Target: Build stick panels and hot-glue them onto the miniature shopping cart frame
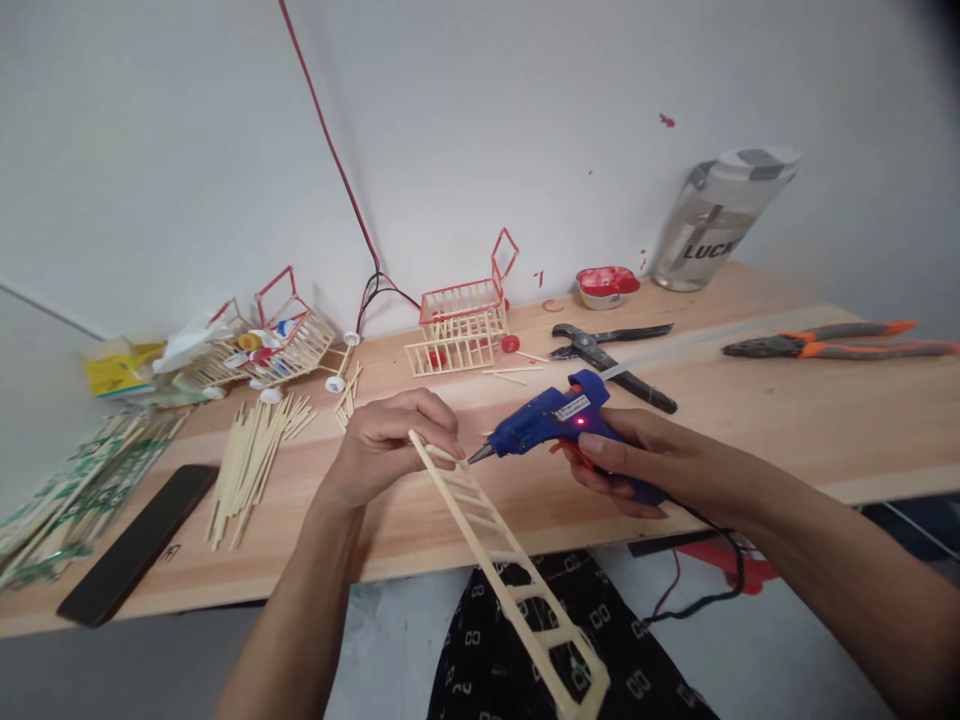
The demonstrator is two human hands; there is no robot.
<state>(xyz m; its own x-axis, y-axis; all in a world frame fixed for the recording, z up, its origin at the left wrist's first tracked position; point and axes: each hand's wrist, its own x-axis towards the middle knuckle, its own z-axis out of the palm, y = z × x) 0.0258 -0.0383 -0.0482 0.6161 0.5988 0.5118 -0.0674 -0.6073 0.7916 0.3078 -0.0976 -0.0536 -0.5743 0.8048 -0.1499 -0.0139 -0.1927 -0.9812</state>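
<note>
Already, rungs (529,592) span the pale wooden ladder-shaped frame (481,556), which the left hand (394,440) pinches near the tip of the blue plastic glue gun (534,421); the right hand (637,455) clasps the gun. Joints beside it seem unfinished.

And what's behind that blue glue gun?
Beyond the blue glue gun, a black hand tool lies on the wooden table, with a dish of red material farther back. Anything directly behind the gun's body is covered.
</note>
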